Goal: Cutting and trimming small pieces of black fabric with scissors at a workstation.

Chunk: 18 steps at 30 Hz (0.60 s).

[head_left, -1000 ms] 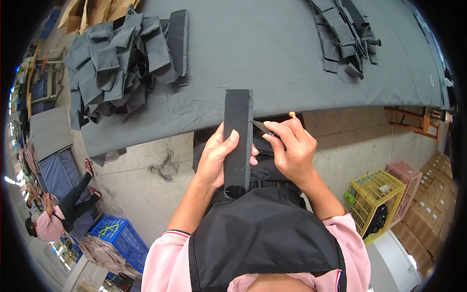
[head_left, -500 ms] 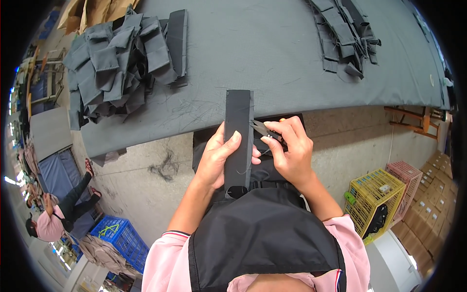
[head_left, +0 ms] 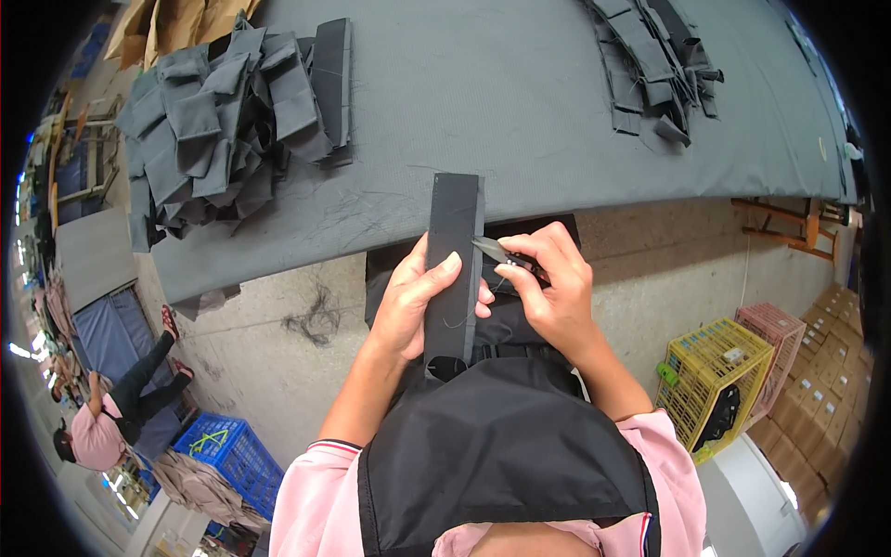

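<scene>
fabric strip [head_left: 454, 218], dark and flat, sits at the centre of the view, far end toward twelve o'clock. the left hand [head_left: 406, 299] clasps it from eight o'clock, thumb on top; the right hand [head_left: 557, 290], at three o'clock, pinches small dark snips [head_left: 492, 248], tip at the strip's right edge. the cloth looks light and bendable, yet firm enough to stay straight; mid-length seems the surest hold. on the grey counter [head_left: 418, 102], a fabric pile [head_left: 197, 125] lies at ten o'clock.
</scene>
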Available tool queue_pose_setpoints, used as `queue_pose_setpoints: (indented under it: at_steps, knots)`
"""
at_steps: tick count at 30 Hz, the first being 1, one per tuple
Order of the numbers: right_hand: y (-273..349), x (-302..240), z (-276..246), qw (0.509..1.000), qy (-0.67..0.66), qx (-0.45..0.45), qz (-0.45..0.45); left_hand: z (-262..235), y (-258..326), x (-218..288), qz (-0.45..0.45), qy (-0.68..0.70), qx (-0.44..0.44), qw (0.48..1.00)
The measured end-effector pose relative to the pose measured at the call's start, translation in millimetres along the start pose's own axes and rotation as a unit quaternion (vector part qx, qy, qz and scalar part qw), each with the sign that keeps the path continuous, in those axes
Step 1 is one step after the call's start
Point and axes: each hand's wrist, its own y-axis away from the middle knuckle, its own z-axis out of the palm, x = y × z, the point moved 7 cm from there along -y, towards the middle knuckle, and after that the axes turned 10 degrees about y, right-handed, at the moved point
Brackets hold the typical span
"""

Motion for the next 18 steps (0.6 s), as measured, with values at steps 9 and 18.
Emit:
queue_pose_setpoints:
  at_steps: [9, 18]
  knots:
    - [0.5, -3.8, -2.9, 0.998, 0.042, 0.025, -0.035, 2.6, 0.2, 2.9, -0.002, -0.017, 0.025, 1.0]
    - [1.1, -6.4, -3.2, 0.993, 0.085, 0.031, -0.078, 1.7, 0.4, 7.4, -0.019, -0.044, 0.03, 0.998]
